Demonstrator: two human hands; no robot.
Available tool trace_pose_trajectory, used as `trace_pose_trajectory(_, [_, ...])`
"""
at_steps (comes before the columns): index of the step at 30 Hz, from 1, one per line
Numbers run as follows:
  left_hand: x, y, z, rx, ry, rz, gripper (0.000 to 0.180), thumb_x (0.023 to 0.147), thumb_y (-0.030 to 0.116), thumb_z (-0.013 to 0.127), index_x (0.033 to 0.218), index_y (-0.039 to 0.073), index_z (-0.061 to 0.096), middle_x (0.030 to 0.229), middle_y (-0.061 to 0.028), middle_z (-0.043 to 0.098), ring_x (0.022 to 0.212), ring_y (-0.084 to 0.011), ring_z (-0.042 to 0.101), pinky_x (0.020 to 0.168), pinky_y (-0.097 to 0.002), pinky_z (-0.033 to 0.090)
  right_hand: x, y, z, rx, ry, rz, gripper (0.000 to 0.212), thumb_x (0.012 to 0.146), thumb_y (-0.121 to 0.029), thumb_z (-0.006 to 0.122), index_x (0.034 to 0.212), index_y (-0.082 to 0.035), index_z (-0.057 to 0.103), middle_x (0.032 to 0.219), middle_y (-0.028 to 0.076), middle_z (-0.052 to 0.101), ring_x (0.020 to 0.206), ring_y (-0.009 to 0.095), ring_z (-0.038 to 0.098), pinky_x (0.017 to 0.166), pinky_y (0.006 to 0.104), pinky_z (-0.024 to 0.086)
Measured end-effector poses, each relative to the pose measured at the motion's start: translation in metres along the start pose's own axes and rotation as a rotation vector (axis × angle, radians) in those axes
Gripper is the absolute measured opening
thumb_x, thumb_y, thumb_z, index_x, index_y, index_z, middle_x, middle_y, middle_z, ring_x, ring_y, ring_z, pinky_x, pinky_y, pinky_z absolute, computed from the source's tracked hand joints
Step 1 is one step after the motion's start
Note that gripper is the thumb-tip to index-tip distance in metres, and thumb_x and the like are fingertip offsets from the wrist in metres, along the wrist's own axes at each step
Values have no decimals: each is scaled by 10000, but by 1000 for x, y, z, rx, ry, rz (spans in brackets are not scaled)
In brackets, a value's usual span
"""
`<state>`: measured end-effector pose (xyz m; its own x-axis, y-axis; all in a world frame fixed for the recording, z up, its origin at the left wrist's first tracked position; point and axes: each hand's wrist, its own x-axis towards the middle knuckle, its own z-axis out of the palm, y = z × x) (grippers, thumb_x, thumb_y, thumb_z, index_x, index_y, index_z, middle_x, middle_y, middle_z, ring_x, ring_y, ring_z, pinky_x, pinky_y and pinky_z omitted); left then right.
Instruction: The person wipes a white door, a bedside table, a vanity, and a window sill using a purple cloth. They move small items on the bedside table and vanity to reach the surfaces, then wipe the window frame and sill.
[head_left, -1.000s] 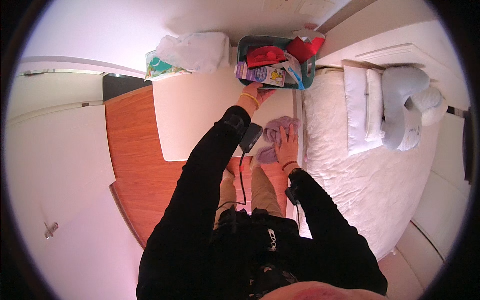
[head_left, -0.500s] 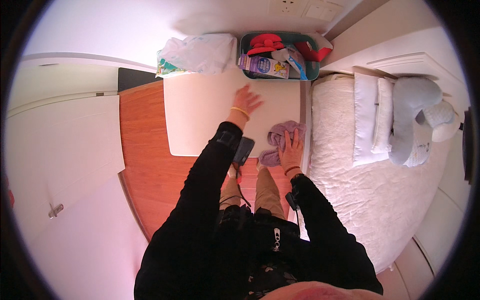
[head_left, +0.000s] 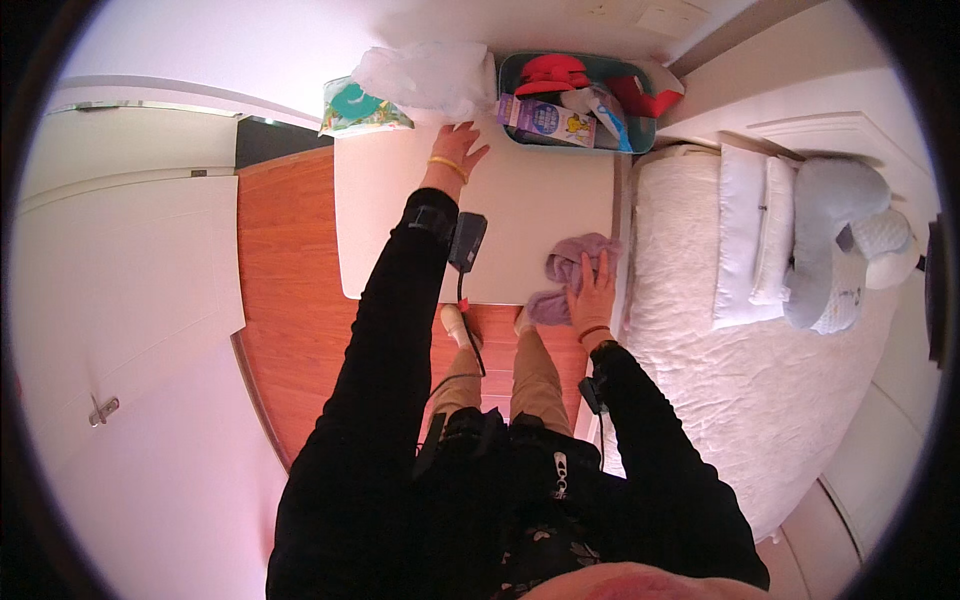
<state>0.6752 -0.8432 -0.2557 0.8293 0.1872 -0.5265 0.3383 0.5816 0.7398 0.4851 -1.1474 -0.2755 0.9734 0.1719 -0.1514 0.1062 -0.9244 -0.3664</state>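
My left hand point(head_left: 458, 152) reaches over the far part of a white tabletop point(head_left: 520, 215), its fingers spread and nothing in them. Its fingertips are close to the lower edge of a white plastic bag point(head_left: 430, 80); whether they touch it I cannot tell. At the near right corner of the table lies a crumpled purple towel point(head_left: 580, 255). My right hand point(head_left: 592, 300) rests on its right side with the fingers stretched out. A small black device point(head_left: 467, 242) with a cable hangs by my left wrist.
A green bin point(head_left: 510, 75) at the back holds a red item, a purple box and other things. Left of the bag lies a colourful packet point(head_left: 360, 108). A bed point(head_left: 690, 400) with pillows point(head_left: 745, 230) stands right; wooden floor point(head_left: 285, 260) and a white door point(head_left: 130, 260) are left.
My left hand has moved forward and left, toward the plastic bag. My right hand stays on the towel. The view has shifted slightly, and more of the colourful packet shows.
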Motion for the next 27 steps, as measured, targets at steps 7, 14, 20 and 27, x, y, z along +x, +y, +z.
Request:
trace_pose_trajectory(7, [21, 8, -21, -440, 184, -196, 690, 886, 543, 398, 1398, 124, 204, 1375, -192, 333, 1248, -391, 348, 951, -631, 336, 1, 0, 1, 15, 54, -36, 719, 718, -229, 679, 1361, -168, 361, 1460, 145, 198, 1205, 408, 324, 1004, 485, 298])
trace_pose_trajectory(14, [32, 18, -4, -443, 206, -83, 771, 787, 639, 489, 1372, 209, 232, 1368, -149, 299, 1258, -340, 335, 1003, -609, 255, 2, -1, -4, 31, 72, -45, 678, 733, -213, 657, 1347, -157, 377, 1445, 164, 225, 1189, 435, 338, 1000, 498, 308])
trace_pose_trajectory(20, [37, 8, -9, -415, 206, -19, 768, 750, 635, 546, 1338, 201, 311, 1320, -131, 348, 1239, -328, 351, 1010, -560, 273, 2, -2, -4, 22, 79, -45, 682, 719, -205, 667, 1338, -150, 385, 1441, 165, 229, 1203, 450, 325, 991, 503, 324])
trace_pose_trajectory(27, [39, 13, -11, -419, 239, -57, 788, 765, 659, 515, 1324, 130, 345, 1306, -129, 378, 1230, -335, 356, 997, -522, 326, 3, -2, -4, 30, 61, -39, 699, 700, -182, 679, 1335, -148, 388, 1441, 167, 230, 1223, 429, 322, 1014, 489, 307])
